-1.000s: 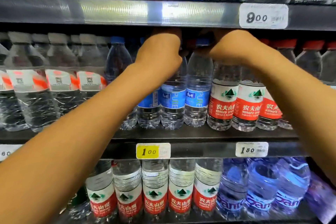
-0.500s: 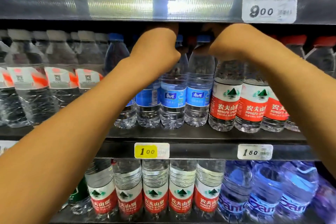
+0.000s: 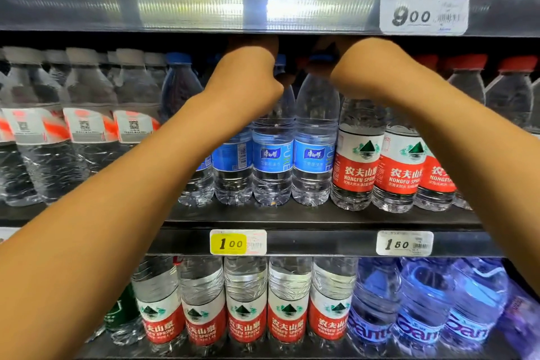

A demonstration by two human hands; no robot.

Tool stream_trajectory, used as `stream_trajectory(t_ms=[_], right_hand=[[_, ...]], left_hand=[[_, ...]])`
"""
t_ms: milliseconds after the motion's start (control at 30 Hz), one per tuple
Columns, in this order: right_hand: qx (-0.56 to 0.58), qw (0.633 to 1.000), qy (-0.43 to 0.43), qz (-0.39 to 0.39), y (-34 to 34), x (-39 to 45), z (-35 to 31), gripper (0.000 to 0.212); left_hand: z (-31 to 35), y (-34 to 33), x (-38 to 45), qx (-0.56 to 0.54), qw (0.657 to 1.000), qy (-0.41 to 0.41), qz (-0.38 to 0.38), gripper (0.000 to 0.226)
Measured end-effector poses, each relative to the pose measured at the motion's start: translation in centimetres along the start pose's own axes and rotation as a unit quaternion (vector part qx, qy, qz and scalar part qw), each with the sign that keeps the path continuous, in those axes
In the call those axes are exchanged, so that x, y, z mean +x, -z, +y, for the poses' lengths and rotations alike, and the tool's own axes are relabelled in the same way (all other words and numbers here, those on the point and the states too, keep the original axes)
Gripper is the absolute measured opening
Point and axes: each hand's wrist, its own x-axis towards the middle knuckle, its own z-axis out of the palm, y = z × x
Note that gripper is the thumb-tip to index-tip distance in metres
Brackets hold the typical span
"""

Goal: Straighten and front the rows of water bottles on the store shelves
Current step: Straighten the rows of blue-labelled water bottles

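- The blue-label bottles [image 3: 273,152] stand in a row at the front of the middle shelf [image 3: 306,215], between the white-capped bottles [image 3: 87,126] on the left and the red-label bottles [image 3: 361,161] on the right
- The left hand [image 3: 248,79] reaches up to the caps of the blue-label row with its fingers curled in toward the necks; they go out of sight behind the hand, so I cannot tell whether they pinch a cap or only rest there
- The right hand [image 3: 368,73] reaches in beside it near the blue cap [image 3: 321,58] of the rightmost blue-label bottle; its fingers are hidden under the shelf above, and its grip cannot be told either
- These bottles look full, so they are likely fairly heavy for their size; the thin clear walls probably give under a squeeze, and the smooth plastic may slip
- The cap and neck seem the stiffest place to take hold; a pull there could tip a bottle, so a grip lower on the label band would likely steady it
- The shelf is dark, flat and smooth, so bottles should slide forward easily
- Headroom is tight: the upper shelf edge [image 3: 204,9] sits just above the caps, and neighbours stand touching on both sides
- Price tags [image 3: 238,242] sit on the front rail, with more bottles [image 3: 245,310] on the shelf below
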Motion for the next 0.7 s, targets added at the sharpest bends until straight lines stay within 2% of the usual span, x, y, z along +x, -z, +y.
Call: stream_trajectory(t_ms=[367, 467, 567, 700], right_hand=[[0.036, 0.999, 0.017, 0.001, 0.20, -0.12, 0.62, 0.030], [0.038, 0.999, 0.021, -0.005, 0.12, -0.06, 0.57, 0.033], [0.035, 0.999, 0.030, 0.000, 0.03, -0.25, 0.16, 0.041], [0.038, 0.999, 0.024, -0.010, 0.16, -0.08, 0.15, 0.041]], left_hand=[[0.30, 0.67, 0.42, 0.013, 0.998, 0.034, -0.052, 0.046], [0.13, 0.73, 0.77, 0.005, 0.995, 0.055, -0.079, 0.038], [-0.03, 0.65, 0.89, 0.019, 0.997, 0.040, -0.065, 0.038], [-0.19, 0.38, 0.79, 0.014, 0.999, 0.029, -0.042, 0.044]])
